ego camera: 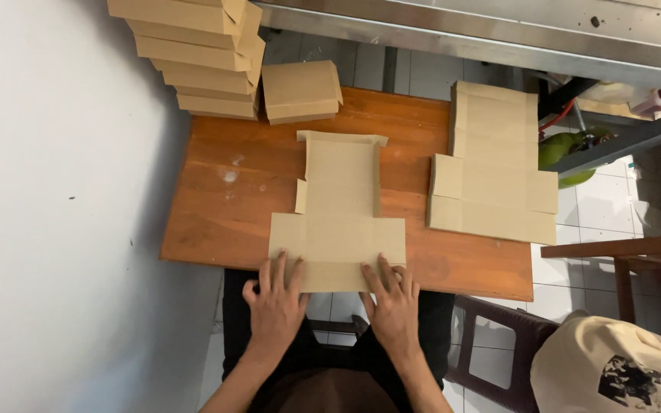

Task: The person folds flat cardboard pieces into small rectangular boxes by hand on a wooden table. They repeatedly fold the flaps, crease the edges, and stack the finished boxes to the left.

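Both hands lie flat with fingers spread, grasping nothing: the left hand (275, 300) and right hand (393, 301) press the near edge of a flat box blank (338, 222) on the table (223, 199). Right of the right hand lies a blank stack (493, 176); beyond the left hand stand folded boxes (200, 57).

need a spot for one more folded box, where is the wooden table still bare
The wooden table is bare along its left side, between the white wall and the flat brown cardboard box blank under both hands. A narrow strip runs between that blank and the stack of flat blanks on the right. The far-left corner is crowded with folded boxes.
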